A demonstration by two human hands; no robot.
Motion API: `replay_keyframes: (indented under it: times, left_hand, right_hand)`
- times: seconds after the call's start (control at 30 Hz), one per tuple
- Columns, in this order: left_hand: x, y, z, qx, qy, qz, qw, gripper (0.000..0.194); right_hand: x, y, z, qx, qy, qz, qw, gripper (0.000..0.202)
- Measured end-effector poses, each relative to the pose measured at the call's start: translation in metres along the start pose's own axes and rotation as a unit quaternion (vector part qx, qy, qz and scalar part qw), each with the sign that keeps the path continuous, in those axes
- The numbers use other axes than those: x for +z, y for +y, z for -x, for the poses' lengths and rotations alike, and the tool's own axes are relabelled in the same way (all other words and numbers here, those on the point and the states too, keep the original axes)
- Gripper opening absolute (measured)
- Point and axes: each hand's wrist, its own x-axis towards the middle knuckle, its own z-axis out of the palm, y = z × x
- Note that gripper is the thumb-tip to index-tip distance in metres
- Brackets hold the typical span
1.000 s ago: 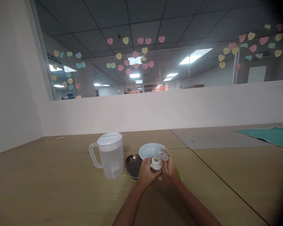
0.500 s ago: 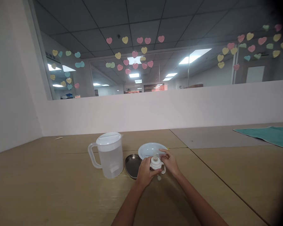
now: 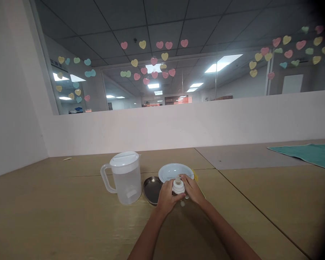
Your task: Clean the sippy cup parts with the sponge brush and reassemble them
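A white baby bottle [image 3: 178, 187] with a clear teat on top stands upright between my two hands, just in front of the basin. My left hand [image 3: 166, 198] is wrapped round its left side, thumb across the front. Against its right side my right hand [image 3: 194, 191] is closed, fingers up near the collar and teat; the handle on that side is hidden behind the hand. The bottle's lower body is mostly covered by fingers. Below it, a small whitish piece [image 3: 182, 204] lies on the table, too small to name.
A pale plastic basin [image 3: 176, 167] sits behind my hands, with something yellow [image 3: 196, 176] at its right edge. To the left are a dark metal tray [image 3: 152, 191] and a lidded clear jug [image 3: 128, 184]. A green cloth [image 3: 311, 154] lies far right, before a low wall [image 3: 162, 130].
My right hand has closed in on the bottle; its raised fingers have come down against the right side, covering the handle. The left hand keeps its grip.
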Motion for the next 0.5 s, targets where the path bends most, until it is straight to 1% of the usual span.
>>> replay_keyframes:
  times: [0.1,0.23,0.3,0.37,0.43,0.5]
  left_hand:
    - [0.000,-0.001,0.000,-0.003,0.000,-0.003,1.000,0.045]
    - [0.002,-0.003,0.001,-0.006,0.006,-0.004,1.000,0.044]
    - [0.003,-0.003,0.001,-0.011,0.012,-0.002,1.000,0.044]
    - [0.005,-0.003,0.000,-0.017,0.018,0.005,1.000,0.042]
    - [0.006,-0.004,-0.001,-0.028,0.020,0.016,0.999,0.038]
    - [0.007,-0.005,-0.002,-0.043,0.019,0.027,0.999,0.036]
  right_hand:
    - [-0.003,-0.002,0.001,-0.011,-0.014,0.022,1.000,0.045]
    - [-0.007,-0.007,0.002,-0.059,0.027,0.087,0.994,0.042]
    - [-0.008,-0.014,0.003,-0.093,0.033,0.102,0.990,0.036]
    - [-0.007,-0.023,0.006,-0.116,0.026,0.102,0.988,0.025]
    - [-0.004,-0.032,0.009,-0.113,0.023,0.093,0.989,0.022]
    - [0.000,-0.038,0.010,-0.086,0.029,0.070,0.993,0.025]
